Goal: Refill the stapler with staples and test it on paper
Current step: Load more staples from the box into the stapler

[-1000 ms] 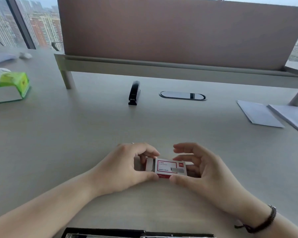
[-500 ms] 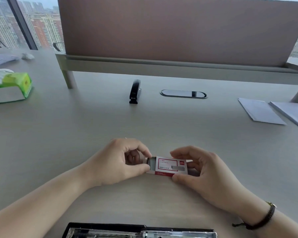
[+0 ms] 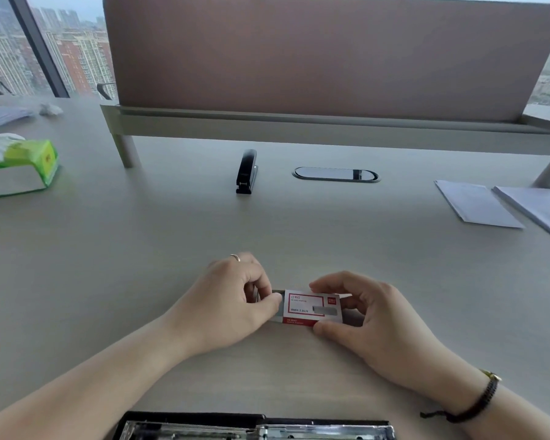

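Note:
A small red-and-white staple box (image 3: 311,308) lies on the desk in front of me. My right hand (image 3: 372,325) grips its sleeve between thumb and fingers. My left hand (image 3: 232,300) pinches the inner tray (image 3: 277,293), which sticks out a little at the box's left end. A black stapler (image 3: 246,171) stands shut farther back on the desk, well beyond both hands. White paper sheets (image 3: 477,203) lie at the right.
A green tissue box (image 3: 19,166) sits at the far left. An oval cable port (image 3: 335,175) is set into the desk (image 3: 140,249) behind the stapler's right. A partition screen (image 3: 299,58) closes the back. A black and metal object (image 3: 254,428) lies at the near edge.
My left hand has drawn the inner tray slightly out of the sleeve to the left while my right hand keeps hold of the sleeve. The stapler has not moved.

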Available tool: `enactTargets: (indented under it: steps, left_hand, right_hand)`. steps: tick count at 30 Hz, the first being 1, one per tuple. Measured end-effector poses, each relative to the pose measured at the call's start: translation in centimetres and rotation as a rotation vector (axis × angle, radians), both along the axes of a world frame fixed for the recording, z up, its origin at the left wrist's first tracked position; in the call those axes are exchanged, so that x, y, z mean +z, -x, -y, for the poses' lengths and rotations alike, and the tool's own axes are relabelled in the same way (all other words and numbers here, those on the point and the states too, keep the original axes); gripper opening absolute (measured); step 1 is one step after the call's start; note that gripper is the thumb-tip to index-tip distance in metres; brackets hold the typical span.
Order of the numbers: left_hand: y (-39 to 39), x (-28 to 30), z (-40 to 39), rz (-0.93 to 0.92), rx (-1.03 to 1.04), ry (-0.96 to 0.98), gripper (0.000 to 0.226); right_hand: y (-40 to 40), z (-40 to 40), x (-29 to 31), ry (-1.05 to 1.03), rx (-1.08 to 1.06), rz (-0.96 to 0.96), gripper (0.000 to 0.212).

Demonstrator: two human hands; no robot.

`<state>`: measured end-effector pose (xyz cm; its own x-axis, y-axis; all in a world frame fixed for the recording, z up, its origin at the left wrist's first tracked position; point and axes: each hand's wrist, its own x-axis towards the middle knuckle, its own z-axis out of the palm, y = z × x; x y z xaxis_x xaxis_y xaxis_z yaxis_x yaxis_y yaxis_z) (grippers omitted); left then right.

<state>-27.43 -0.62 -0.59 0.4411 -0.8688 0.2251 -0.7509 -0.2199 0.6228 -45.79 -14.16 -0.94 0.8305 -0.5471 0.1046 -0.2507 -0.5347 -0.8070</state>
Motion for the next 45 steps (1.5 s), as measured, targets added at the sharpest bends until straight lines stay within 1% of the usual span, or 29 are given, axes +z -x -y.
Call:
enactTargets:
  steps: [4, 11, 15, 18, 20, 23, 25, 26, 30, 32, 34, 36, 40, 45]
  left_hand:
    - [0.4, 0.3, 0.2, 0.017, 0.053, -0.011, 0.028]
    - [0.5, 0.5, 0.3, 0.019, 0.121, -0.054, 0.022]
    - [0.5, 0.7, 0.5, -0.016, 0.179, -0.06, 0.02]
    - [0.4, 0.8, 0.6, -0.044, 0.233, -0.047, 0.024]
    - [0.2, 1.0, 0.6, -0.113, 0.245, -0.031, 0.023]
    - [-0.4, 1.3, 0.4, -0.344, 0.242, 0.038, 0.013]
    - [-0.9, 1.2, 0.0, -0.477, 0.218, 0.08, 0.012]
    - [-1.1, 1.2, -0.3, -0.498, 0.192, 0.085, 0.01]
    - [-1.5, 0.6, -0.8, -0.438, 0.086, 0.094, 0.019]
    - [-1.4, 0.4, -0.9, -0.416, 0.02, 0.094, 0.011]
    - [-1.2, 0.1, -1.0, -0.375, -0.038, 0.098, 0.015]
    - [-1.2, -0.2, -1.0, -0.34, -0.075, 0.103, 0.013]
    - [-0.9, -0.5, -0.9, -0.369, -0.123, 0.132, 0.017]
    - [-0.7, -0.8, -0.5, -0.41, -0.16, 0.181, 0.015]
  right_hand:
    - [0.0, 0.0, 0.0, 0.013, -0.003, 0.008, 0.039]
    - [0.0, 0.0, 0.0, 0.034, 0.005, 0.017, 0.038]
    - [0.0, -0.1, 0.0, 0.064, 0.011, 0.013, 0.037]
    - [0.0, -0.1, 0.1, 0.081, 0.01, 0.009, 0.037]
    - [0.0, -0.1, 0.2, 0.085, 0.01, 0.007, 0.037]
    - [0.0, -0.1, 0.3, 0.12, -0.001, -0.008, 0.037]
    - [0.1, -0.1, 0.4, 0.157, -0.015, -0.028, 0.037]
    - [0.2, -0.1, 0.4, 0.177, -0.021, -0.039, 0.037]
    - [0.5, 0.1, 0.6, 0.236, -0.05, -0.074, 0.037]
    - [0.6, 0.2, 0.6, 0.243, -0.059, -0.087, 0.037]
    - [0.6, 0.2, 0.5, 0.238, -0.06, -0.098, 0.038]
    - [0.5, 0.2, 0.5, 0.236, -0.061, -0.099, 0.037]
    - [0.3, 0.1, 0.4, 0.22, -0.056, -0.081, 0.035]
    - [-0.3, -0.3, 0.5, 0.262, -0.029, -0.074, 0.032]
